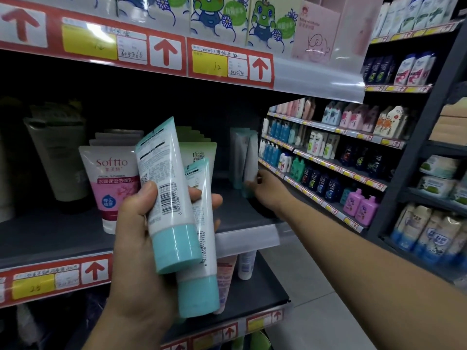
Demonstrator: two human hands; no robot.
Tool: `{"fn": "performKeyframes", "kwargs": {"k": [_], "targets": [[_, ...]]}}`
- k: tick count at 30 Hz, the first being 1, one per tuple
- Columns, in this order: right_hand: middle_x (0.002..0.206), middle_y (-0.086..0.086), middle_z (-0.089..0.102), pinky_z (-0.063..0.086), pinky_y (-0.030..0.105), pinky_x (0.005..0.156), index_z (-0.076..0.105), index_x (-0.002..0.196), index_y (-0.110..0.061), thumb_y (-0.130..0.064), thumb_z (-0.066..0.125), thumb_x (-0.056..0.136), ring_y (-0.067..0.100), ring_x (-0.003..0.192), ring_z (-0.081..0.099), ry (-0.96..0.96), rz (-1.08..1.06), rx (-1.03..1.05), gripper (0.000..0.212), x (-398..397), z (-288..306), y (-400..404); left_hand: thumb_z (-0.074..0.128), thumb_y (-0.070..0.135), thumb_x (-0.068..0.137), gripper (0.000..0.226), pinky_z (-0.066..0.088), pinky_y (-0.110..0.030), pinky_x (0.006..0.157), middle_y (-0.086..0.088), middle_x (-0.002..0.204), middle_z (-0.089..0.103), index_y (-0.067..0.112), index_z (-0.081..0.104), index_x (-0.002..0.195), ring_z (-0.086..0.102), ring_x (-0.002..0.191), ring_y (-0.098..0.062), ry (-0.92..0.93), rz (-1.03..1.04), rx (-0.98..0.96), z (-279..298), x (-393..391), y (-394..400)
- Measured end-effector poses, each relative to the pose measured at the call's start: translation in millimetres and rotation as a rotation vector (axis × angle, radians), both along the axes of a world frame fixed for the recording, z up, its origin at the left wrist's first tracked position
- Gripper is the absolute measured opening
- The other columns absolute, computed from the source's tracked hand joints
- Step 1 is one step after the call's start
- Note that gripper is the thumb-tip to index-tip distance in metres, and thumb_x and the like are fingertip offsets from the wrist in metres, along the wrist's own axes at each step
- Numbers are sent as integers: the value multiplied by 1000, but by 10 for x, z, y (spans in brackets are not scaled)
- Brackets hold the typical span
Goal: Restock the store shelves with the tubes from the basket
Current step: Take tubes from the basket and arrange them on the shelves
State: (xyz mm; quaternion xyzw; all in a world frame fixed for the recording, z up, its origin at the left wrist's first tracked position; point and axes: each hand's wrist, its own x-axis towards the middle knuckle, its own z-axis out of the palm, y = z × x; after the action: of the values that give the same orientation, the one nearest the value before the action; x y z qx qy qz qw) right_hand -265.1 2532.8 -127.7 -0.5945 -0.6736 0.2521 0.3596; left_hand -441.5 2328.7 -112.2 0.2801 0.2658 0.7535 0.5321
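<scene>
Teal-capped tubes in hand: two white tubes (174, 198), caps down, barcodes facing the camera, lower centre of the frame, held in front of the middle shelf.
Left hand: the left hand (149, 238) grips both tubes, thumb across the front of the nearer one, fingers (214, 199) wrapped round behind.
Tube being placed: a matching white tube (250, 162) stands at the right end of the shelf (235, 213), right of centre, against a short row of the same kind.
Right hand: the right hand (267, 190) reaches across to it; its fingers pinch the tube low down, though the tips are partly hidden.
Neighbours on the shelf: a pink Softto tube (113, 183) and green tubes (199, 147) stand to the left, behind the held pair.
Basket: not in view.
Step in hand: seating one tube in its row, by my reading.
Next move: likely let go once it stands steady, then pass one of the held tubes to the right hand, turned label outward and cap down, and set it just beside.
</scene>
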Motion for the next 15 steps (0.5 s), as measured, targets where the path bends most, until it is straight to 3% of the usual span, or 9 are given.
{"fn": "performKeyframes", "kwargs": {"k": [2,5,10,15], "targets": [[110,7,61,46,33,79,51,121,-8,-29,66,91,28,100,59,22,-44,28,40,-3,-20,16,41,48,95,52,46,-55,97,-20,92,70,5,69,85,68,101,-40,21,-12,5,-14,73,-84],[108,8,63,44,30,72,52,119,-9,-23,76,79,28,98,61,31,-72,26,48,17,-58,25,43,48,94,52,43,-59,100,-19,90,70,4,70,84,63,111,-45,-29,-35,26,-41,76,-73],[107,6,70,51,31,77,65,112,-12,-22,80,74,25,98,65,-27,-85,45,42,31,-104,116,47,47,77,45,39,-61,102,-7,71,74,18,78,63,63,86,-33,12,-123,37,50,119,-150],[112,6,70,53,33,81,64,116,-12,-19,80,75,27,103,65,10,-108,52,44,2,-156,212,47,47,77,45,40,-56,100,-9,73,74,18,78,63,63,87,-33,25,-136,30,33,104,-150]]}}
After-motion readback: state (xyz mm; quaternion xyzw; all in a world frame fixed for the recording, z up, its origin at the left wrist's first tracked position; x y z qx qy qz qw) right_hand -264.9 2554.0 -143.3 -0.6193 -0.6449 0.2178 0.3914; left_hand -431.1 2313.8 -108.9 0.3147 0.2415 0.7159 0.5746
